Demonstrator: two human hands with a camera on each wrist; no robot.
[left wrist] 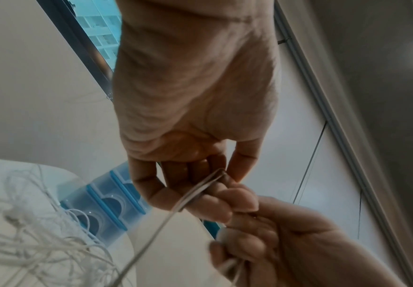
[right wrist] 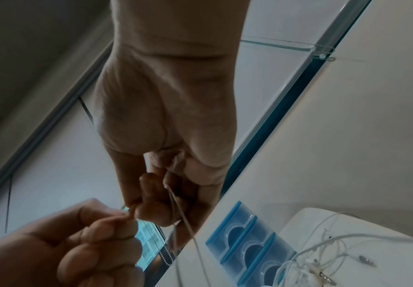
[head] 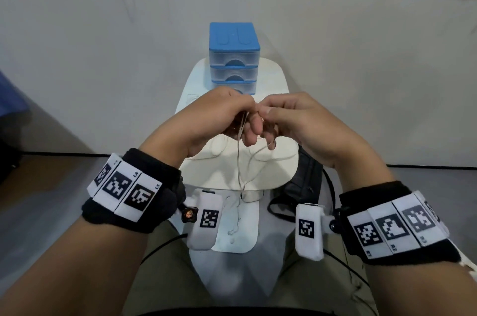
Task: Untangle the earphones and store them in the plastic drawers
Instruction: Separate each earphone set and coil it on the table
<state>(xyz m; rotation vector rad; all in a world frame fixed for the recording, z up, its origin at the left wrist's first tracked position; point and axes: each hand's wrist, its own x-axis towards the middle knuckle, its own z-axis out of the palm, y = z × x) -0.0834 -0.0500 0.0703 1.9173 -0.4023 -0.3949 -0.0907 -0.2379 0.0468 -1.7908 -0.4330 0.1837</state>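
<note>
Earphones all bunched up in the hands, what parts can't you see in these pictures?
- Head view: the knot, covered by the left hand and right hand.
- Head view: the bottom drawer front, behind the hands.
- Left wrist view: the cord, blurred and cut off by the bottom edge.
- Right wrist view: how many earphones lie on the table, too tangled to count.

A small white table [head: 273, 75] carries the blue plastic drawers [head: 233, 57] at its far end, tangled white earphones [right wrist: 323, 258] lying nearer.
</note>
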